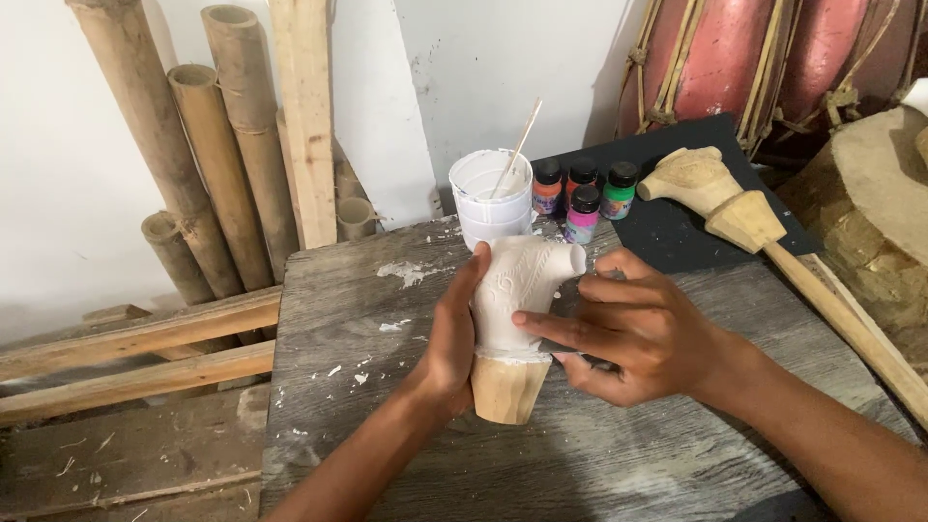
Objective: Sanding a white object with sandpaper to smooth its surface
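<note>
Soft even daylight (sharp, faint shadows)

1. Your left forearm rises from the bottom edge of the frame, left of centre, slanting up and to the right.
2. Your left hand sits near the middle of the frame, palm turned rightward, thumb stretched upward and fingers curled closed around what it grips.
3. Your right forearm enters from the lower right corner and slants up and to the left.
4. Your right hand lies just right of centre, back facing the camera, fingers extended leftward and pressed together, close to your left hand.
</note>
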